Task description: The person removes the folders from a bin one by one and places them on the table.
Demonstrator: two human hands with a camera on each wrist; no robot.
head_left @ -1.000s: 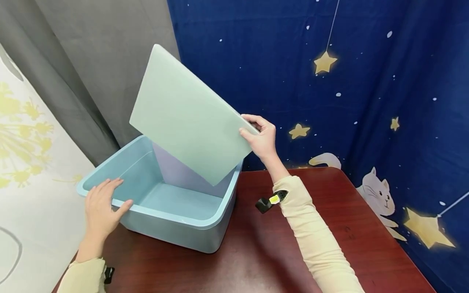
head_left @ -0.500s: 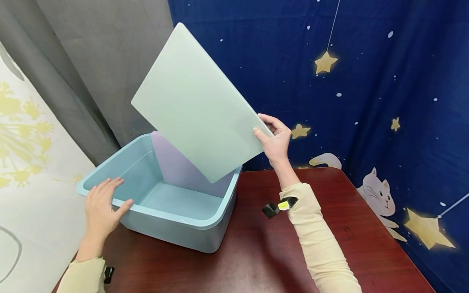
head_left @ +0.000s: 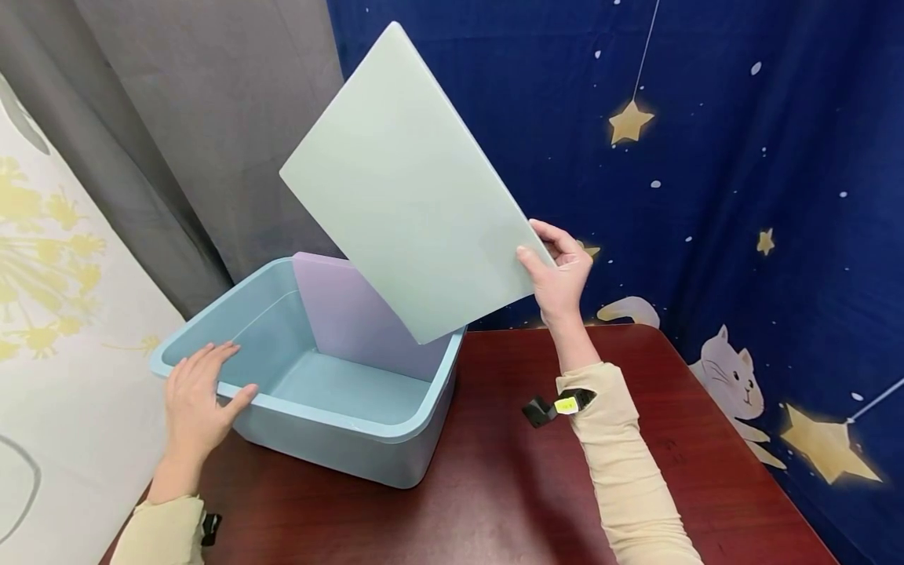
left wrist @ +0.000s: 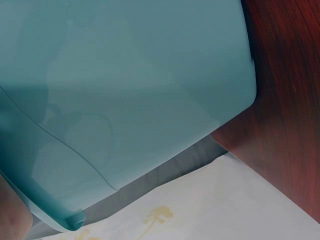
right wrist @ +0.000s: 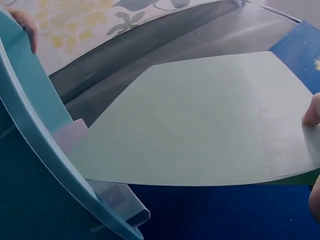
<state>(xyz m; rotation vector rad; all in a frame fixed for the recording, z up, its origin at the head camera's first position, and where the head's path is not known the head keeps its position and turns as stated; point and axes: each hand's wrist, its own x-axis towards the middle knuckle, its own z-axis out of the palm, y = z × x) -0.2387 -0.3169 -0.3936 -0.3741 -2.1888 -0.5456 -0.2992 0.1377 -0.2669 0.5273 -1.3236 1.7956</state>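
Head view: right hand [head_left: 562,276] pinches tilted, pale-green rectangular folder [head_left: 417,192]; left hand [head_left: 200,402], fingers relaxed, touches light-blue rectangular plastic tub [head_left: 332,446].

Homelike setting: cat-and-star blue curtain [head_left: 678,173], grey curtain [head_left: 205,118], wood-grained table [head_left: 487,439]

A pale green, flat, rectangular, smooth-faced folder [head_left: 417,188] is held in the air by its right edge, pinched in the person's right hand [head_left: 561,271]. It is tilted, one corner raised highest and the opposite one seen over the far right part of a light blue, open-topped plastic tub [head_left: 339,447] with rounded corners. The tub is set upright toward the left, its near left rim touched by the left hand [head_left: 196,400].
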